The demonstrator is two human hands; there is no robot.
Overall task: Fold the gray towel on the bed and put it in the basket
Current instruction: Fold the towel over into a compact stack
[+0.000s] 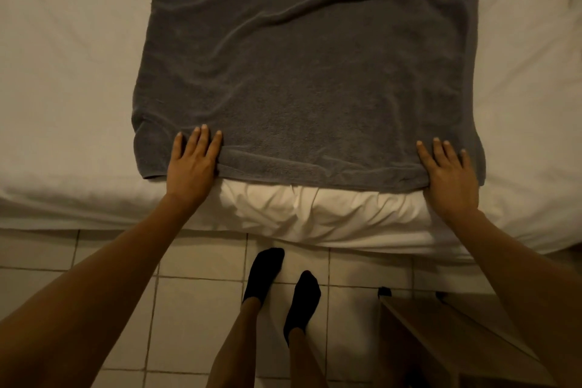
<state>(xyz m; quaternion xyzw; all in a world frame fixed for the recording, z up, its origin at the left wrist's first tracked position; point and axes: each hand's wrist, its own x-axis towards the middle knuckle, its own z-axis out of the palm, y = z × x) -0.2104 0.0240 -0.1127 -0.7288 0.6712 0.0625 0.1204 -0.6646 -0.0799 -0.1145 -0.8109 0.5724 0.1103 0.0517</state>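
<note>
The gray towel (302, 72) lies spread lengthwise on the white bed (69, 79), with long wrinkles across its far half. Its near hem runs along the bed's front edge. My left hand (190, 167) rests on the near left part of the hem, fingers flat on top and thumb tucked under the cloth. My right hand (450, 176) holds the near right corner the same way, its thumb hidden beneath the hem. The towel's far end runs out of the frame at the top. No basket is in view.
The bed sheet bunches (315, 208) just below the towel's hem. My feet in black socks (277, 280) stand on the pale tiled floor (195, 309). A wooden piece of furniture (447, 346) sits at the lower right, close to the bed.
</note>
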